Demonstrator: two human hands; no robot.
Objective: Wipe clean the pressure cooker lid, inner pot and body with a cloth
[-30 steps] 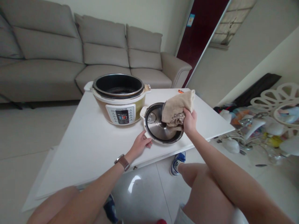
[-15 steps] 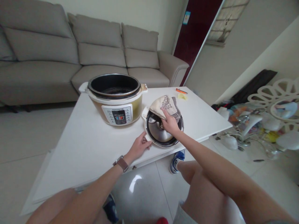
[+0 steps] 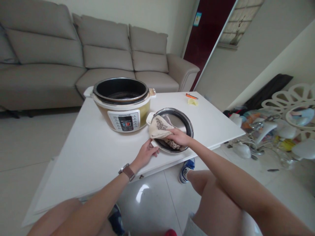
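Observation:
An upturned pressure cooker lid (image 3: 180, 118) lies on the white table, its metal inner face and black seal ring upward. My right hand (image 3: 179, 137) is closed on a cream cloth (image 3: 158, 127) with a dark print, pressed against the near side of the lid's inside. The cloth drapes over the lid's left rim and hides part of it. At the lid's near left edge, my left hand (image 3: 147, 152) grips the white rim with curled fingers. Left of the lid stands the electric pressure cooker (image 3: 123, 114), uncovered, with a dark inner pot (image 3: 120, 88).
The white table (image 3: 93, 164) holds an orange pen-like tool (image 3: 191, 96) and a yellow scrap (image 3: 193, 102) at its far right. Behind is a grey sofa (image 3: 105, 49). A chandelier-like fixture (image 3: 258, 141) and a white ornate mirror frame (image 3: 295, 98) lie on the floor at right.
My right hand has carried the cloth from the lid's far right side to its near left, uncovering the far part. My left hand stays at the rim.

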